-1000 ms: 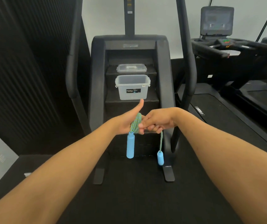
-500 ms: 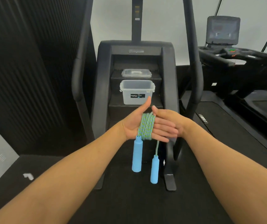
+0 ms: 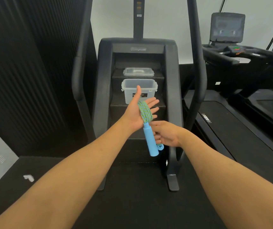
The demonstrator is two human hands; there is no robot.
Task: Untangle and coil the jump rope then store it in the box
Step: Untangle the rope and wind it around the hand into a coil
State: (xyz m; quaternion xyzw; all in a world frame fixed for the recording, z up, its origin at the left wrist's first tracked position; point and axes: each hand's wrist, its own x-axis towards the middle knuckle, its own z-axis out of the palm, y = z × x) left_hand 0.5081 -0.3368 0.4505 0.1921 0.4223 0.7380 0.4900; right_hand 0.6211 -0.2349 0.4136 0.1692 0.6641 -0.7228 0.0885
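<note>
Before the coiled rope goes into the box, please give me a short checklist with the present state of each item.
1. Rope coiled around left hand: ok.
2. First handle hanging free: ok.
3. Second handle secured by right hand: cannot tell, mostly hidden.
4. Box open, lid off on the step behind it: ok.
5. Box empty: cannot tell.
6. Rope tail tucked in: not ok.

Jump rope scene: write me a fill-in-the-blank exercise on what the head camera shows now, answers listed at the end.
1. The green rope is wound around the open ____ hand.
2. The handle hanging below the coil is coloured ____.
3. The clear box on the machine's step has its lid ____.
4. The lid lies on the step ____ the box.

Answers: left; blue; off; above
</note>
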